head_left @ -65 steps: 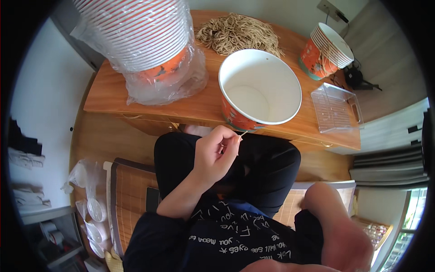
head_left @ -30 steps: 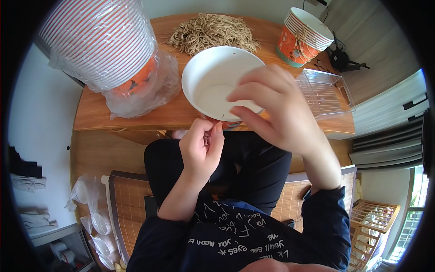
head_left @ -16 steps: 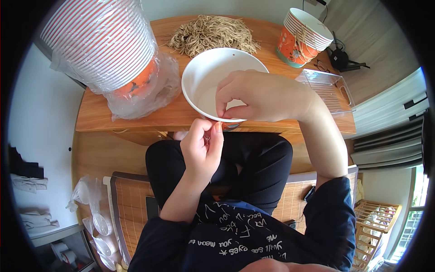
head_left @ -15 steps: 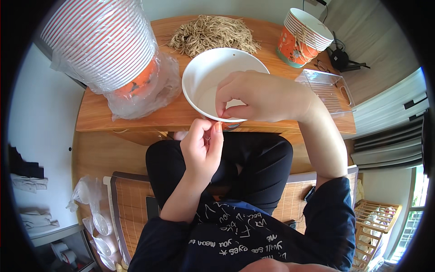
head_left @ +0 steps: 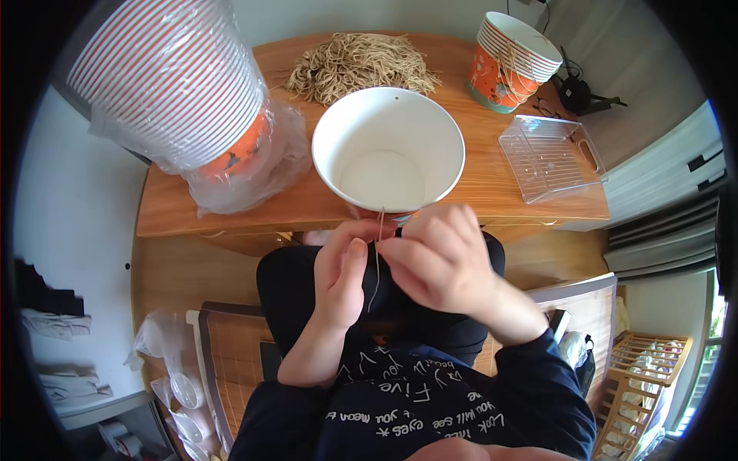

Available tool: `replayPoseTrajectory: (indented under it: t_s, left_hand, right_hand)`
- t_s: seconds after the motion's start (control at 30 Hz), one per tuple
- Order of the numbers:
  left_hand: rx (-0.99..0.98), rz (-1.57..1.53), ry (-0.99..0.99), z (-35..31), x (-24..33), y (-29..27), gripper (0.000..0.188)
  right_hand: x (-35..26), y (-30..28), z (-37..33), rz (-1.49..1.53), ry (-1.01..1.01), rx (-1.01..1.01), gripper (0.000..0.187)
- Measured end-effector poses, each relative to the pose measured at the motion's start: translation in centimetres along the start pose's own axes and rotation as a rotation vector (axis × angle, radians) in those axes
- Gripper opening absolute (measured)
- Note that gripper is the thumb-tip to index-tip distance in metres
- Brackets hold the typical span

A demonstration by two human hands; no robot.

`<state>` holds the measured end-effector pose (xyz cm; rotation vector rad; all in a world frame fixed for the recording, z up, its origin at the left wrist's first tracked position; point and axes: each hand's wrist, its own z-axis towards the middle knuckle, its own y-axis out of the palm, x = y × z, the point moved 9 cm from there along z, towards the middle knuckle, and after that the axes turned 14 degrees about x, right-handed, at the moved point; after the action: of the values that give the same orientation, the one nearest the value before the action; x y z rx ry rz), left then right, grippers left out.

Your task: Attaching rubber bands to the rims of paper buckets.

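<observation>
Both hands now meet just below the near edge of the worktop (head_left: 492,180), where half a second ago the right hand (head_left: 442,261) lay over the rim of the white paper bowl (head_left: 388,150); it has drawn back toward the body, and the bowl's mouth is uncovered again. I judge that the work has moved from the bowl's rim to the thin pale string (head_left: 377,257), which runs down from the bowl's near rim into the gap between the two hands. The left hand (head_left: 342,276) has its fingers narrowed, thumb and forefinger pinched on the string; the right hand's fingers are likewise bunched close at it, though whether they truly grip it cannot be told. The string looks fine, straight and taut-ish, light tan against the dark trousers. The bowl stands upright at the near edge, white inside, with a small hole near its far rim. Behind it lies a heap of tan strings (head_left: 357,65); at the left corner a bagged stack of bowls (head_left: 177,92); at the far right, a smaller stack (head_left: 511,58) and a clear plastic tray (head_left: 550,157).
</observation>
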<state>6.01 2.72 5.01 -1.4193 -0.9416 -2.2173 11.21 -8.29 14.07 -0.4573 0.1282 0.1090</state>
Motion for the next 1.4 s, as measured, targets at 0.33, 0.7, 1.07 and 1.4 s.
replayPoseTrajectory:
  t_s: [0.33,0.7,1.07,1.4]
  left_hand:
    - [0.032,-0.053,-0.084,1.2,-0.2,0.0,0.019]
    - [-0.069,0.024,-0.079,1.2,0.0,0.4,0.017]
    - [0.000,0.039,-0.043,1.1,-0.6,0.1,0.010]
    - [-0.043,-0.077,-0.183,0.7,-2.3,-0.3,0.016]
  right_hand:
    - [1.4,2.8,-6.5,0.105,0.409,0.309,0.044]
    - [2.5,3.9,-9.4,0.788,1.080,0.010,0.009]
    - [1.2,1.2,-6.9,0.484,0.791,0.005,0.008]
    - [0.7,2.4,-6.3,0.377,0.652,-0.024,0.003]
